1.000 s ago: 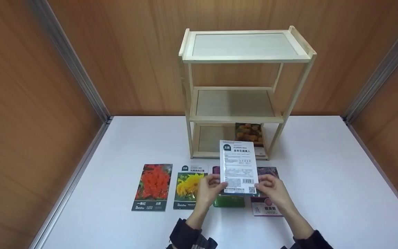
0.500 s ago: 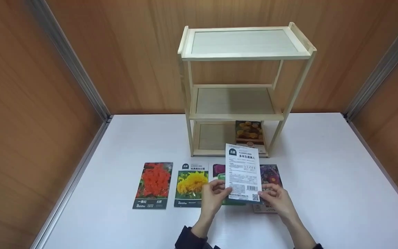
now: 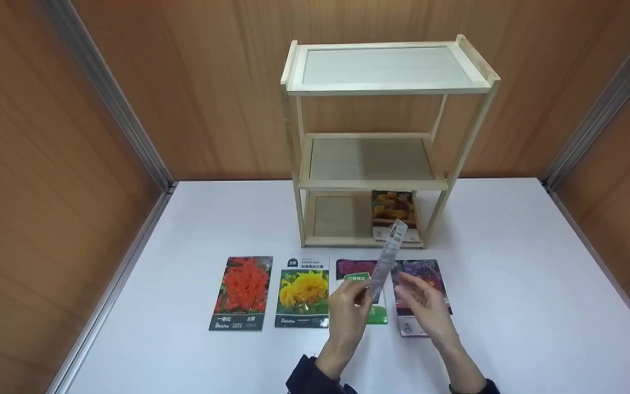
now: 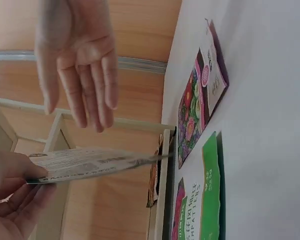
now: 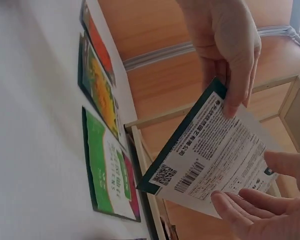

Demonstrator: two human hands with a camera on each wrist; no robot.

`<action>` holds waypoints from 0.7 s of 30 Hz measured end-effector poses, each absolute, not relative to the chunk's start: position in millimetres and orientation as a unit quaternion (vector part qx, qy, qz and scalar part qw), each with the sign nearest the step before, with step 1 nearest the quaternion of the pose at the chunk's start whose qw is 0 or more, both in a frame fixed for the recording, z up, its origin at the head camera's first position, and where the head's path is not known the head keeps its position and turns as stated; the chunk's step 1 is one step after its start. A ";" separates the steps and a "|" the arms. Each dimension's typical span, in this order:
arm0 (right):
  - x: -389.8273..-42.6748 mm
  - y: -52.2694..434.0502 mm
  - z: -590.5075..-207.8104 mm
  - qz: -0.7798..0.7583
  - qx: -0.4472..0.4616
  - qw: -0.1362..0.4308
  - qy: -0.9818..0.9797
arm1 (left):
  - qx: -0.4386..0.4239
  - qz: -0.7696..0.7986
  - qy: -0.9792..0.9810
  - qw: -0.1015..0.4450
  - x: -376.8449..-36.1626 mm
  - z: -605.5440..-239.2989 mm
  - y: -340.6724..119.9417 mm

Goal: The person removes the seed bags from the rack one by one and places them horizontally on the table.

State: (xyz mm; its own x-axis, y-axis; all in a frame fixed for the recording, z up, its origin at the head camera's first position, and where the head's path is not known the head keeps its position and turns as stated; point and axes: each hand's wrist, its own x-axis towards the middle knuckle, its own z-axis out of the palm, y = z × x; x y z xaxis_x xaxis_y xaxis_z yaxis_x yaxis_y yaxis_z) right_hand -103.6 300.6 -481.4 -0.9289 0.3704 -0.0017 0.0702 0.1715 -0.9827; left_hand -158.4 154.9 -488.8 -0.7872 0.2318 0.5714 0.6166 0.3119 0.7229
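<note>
A white-backed seed packet is tilted nearly edge-on above the table in the head view. My left hand pinches its lower edge between thumb and fingers; the right wrist view shows printed text, a barcode and a QR code on the packet. My right hand is beside it with fingers extended, apart from the packet in the left wrist view. Beneath the hands lie a green-and-white seed packet and a purple-flower packet, both partly covered in the head view.
A three-tier wooden shelf stands at the back. On its bottom tier, at the right, rests an orange-flower packet. To the left on the white table lie a red-flower packet and a yellow-flower packet.
The packet has turned from facing the camera to nearly edge-on. My right hand has let go of its edge, while my left hand still holds it and has shifted slightly right.
</note>
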 end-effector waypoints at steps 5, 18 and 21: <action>-103.4 288.0 -475.1 0.670 -0.113 0.134 -0.722 | -0.318 -0.411 -0.798 0.306 -156.3 -496.0 159.4; -103.5 271.9 -488.3 0.731 -0.166 0.185 -0.636 | -0.370 -0.276 -0.788 0.406 -153.1 -512.1 159.7; -102.2 270.1 -483.6 0.731 -0.210 0.178 -0.624 | -0.386 -0.274 -0.783 0.404 -153.0 -513.3 159.2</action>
State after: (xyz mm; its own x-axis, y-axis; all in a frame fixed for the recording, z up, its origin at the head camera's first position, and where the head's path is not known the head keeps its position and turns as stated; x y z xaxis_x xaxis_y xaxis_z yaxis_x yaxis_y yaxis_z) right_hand -102.2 270.1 -483.6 -0.8489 0.5218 -0.0847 0.0015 -0.1579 -0.9875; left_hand -153.0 159.2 -513.3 -0.3759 0.3822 0.8442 0.8257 0.5516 0.1180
